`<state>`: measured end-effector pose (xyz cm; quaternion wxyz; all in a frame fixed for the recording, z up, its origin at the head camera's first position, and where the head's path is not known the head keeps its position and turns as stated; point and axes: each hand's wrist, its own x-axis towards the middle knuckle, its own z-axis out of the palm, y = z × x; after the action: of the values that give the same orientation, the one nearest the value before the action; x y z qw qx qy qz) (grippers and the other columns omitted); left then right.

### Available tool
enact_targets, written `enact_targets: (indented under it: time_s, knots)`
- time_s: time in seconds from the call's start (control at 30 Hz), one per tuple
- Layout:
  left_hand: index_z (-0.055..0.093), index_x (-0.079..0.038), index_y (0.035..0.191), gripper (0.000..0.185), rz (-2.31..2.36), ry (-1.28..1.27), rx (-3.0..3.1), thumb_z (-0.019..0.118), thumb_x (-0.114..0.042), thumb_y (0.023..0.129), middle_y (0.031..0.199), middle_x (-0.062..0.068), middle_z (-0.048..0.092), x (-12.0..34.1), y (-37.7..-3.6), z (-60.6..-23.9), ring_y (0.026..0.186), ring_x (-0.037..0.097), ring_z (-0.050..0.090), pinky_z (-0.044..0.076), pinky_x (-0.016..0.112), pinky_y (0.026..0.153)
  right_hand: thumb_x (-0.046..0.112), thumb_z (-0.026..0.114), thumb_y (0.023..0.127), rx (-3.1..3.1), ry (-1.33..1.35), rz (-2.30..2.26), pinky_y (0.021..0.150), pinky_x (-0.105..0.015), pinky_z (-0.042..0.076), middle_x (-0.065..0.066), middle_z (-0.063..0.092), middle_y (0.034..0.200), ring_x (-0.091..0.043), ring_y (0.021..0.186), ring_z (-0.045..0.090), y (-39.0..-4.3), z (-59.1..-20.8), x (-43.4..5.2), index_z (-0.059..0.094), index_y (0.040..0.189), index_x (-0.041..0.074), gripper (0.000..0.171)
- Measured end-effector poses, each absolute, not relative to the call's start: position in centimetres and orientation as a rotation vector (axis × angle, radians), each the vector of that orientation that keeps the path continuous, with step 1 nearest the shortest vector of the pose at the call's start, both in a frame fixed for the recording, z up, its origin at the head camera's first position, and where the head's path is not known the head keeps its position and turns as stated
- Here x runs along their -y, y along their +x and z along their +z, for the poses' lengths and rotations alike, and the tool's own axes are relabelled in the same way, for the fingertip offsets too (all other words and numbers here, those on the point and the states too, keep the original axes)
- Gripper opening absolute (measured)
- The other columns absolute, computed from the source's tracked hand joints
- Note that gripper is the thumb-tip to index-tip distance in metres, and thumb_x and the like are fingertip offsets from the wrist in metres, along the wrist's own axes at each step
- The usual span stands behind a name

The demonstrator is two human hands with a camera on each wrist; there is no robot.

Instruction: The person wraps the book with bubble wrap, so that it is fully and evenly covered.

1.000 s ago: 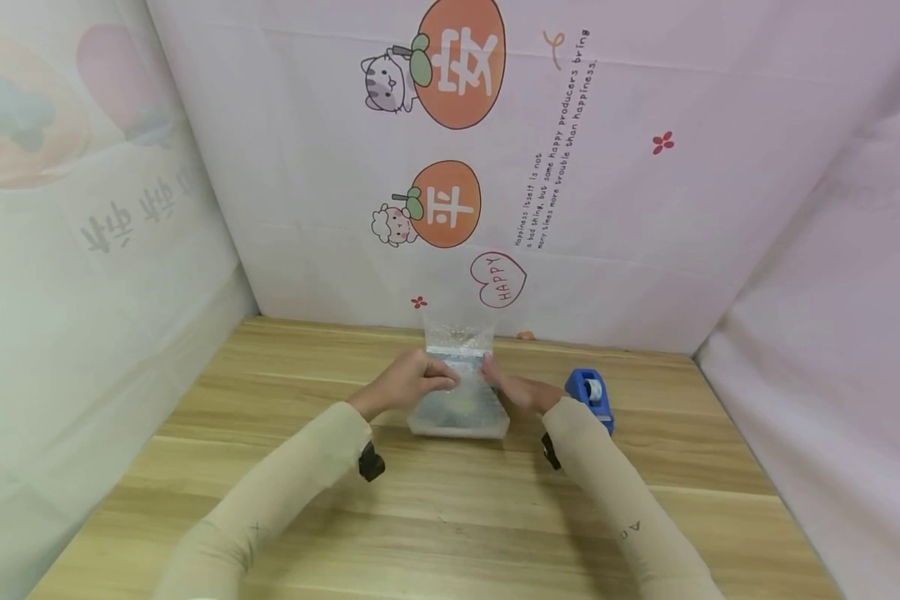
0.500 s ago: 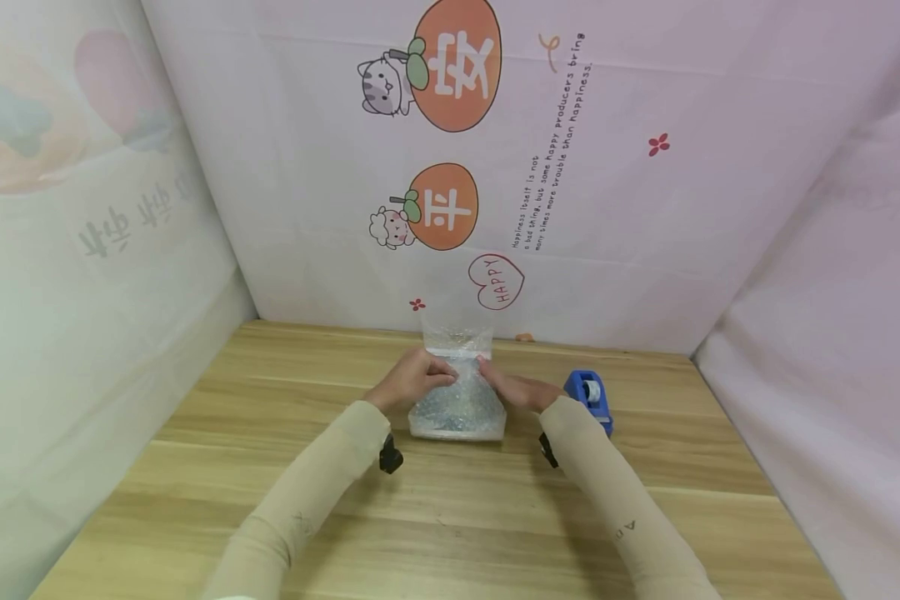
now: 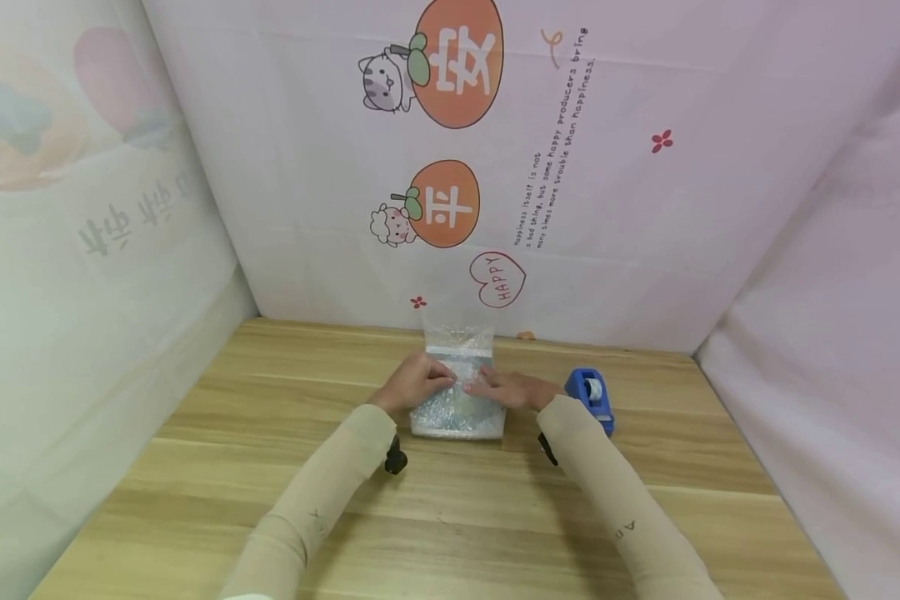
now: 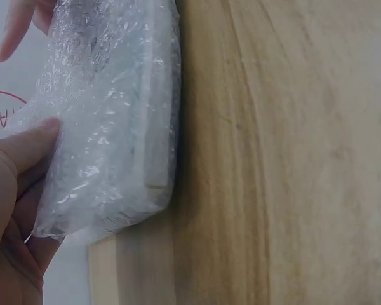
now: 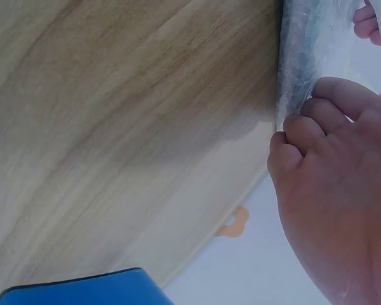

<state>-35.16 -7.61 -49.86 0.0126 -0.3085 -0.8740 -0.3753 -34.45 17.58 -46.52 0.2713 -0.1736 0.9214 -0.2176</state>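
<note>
A clear bubble-wrap bag [image 3: 457, 414] lies on the wooden table [image 3: 450, 517], its open flap standing up at the back. Something flat and pale shows inside it in the left wrist view, where the bag [image 4: 114, 114] fills the upper left. My left hand [image 3: 441, 382] grips the bag's upper left part, thumb [image 4: 32, 143] pressed on the wrap. My right hand [image 3: 474, 387] reaches across the bag from the right, and its fingers [image 5: 308, 117] pinch the wrap [image 5: 298, 57] at the edge. The two hands almost meet over the bag.
A blue tape dispenser [image 3: 591, 398] stands on the table just right of my right wrist; its blue edge [image 5: 82, 289] shows in the right wrist view. Printed fabric walls [image 3: 570, 208] close in the table on the back, left and right.
My right hand's fingers slid left across the bag toward the left hand. The left forearm drew in a little. The bag stayed in place.
</note>
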Motion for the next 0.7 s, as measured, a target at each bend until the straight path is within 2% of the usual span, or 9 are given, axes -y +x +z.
enact_targets:
  time_s: [0.17,0.4,0.7]
  knots:
    - [0.083,-0.004,0.11,0.017,-1.129,-0.921,2.724,0.073,-0.014,0.1,0.112,0.009,0.082,7.5,-35.1,-50.1,0.104,0.022,0.078,0.064,0.037,0.092,0.088,0.05,0.089,-2.528,-0.493,-0.503,0.131,-0.062,0.022,-0.005,0.016,0.178,-0.038,0.165,0.017,-34.3,-46.7,-17.3,0.008,0.171,0.016,0.117]
    - [0.083,-0.009,0.112,0.019,-1.062,-0.855,2.738,0.072,-0.019,0.102,0.112,0.006,0.083,7.1,-35.0,-50.6,0.103,0.019,0.078,0.064,0.036,0.091,0.08,0.068,0.085,-2.56,-0.538,-0.459,0.131,-0.061,0.025,-0.012,0.009,0.179,-0.04,0.164,0.017,-33.9,-46.7,-17.5,0.01,0.171,0.014,0.123]
    - [0.083,-0.006,0.11,0.017,-0.968,-0.854,2.716,0.073,-0.015,0.1,0.111,0.009,0.082,6.7,-34.5,-50.6,0.102,0.023,0.078,0.064,0.039,0.093,0.072,0.074,0.086,-2.596,-0.648,-0.476,0.133,-0.057,0.024,-0.012,0.004,0.179,-0.039,0.164,0.016,-33.7,-48.2,-17.8,0.01,0.171,0.013,0.122]
